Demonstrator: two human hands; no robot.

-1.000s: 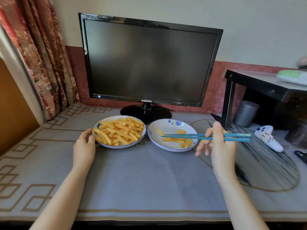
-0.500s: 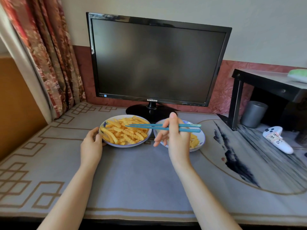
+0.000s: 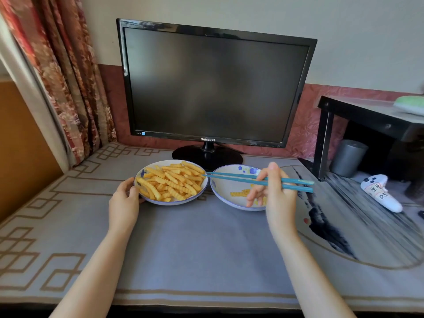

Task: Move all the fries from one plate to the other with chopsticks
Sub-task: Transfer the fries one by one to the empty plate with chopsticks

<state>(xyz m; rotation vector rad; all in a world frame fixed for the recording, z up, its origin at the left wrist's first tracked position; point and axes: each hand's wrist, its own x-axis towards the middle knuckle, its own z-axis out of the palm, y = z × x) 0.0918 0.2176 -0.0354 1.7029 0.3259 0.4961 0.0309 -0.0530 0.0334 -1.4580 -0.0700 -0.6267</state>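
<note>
A white plate with a blue rim holds a heap of crinkle-cut fries. My left hand grips its left rim. To the right sits a second plate with a blue flower pattern and a few fries on it. My right hand is over that plate's right side and holds a pair of teal chopsticks. The chopsticks point left, and their tips touch the right edge of the fry heap. I cannot tell whether a fry is pinched between the tips.
A black monitor stands just behind the plates on a grey patterned table mat. At the right are a black shelf, a grey cylinder and a white controller. A curtain hangs at the left.
My right hand swung left with the chopsticks from the right plate to the full plate, then drew back right a little; the tips now sit at the heap's right edge. My left hand stayed.
</note>
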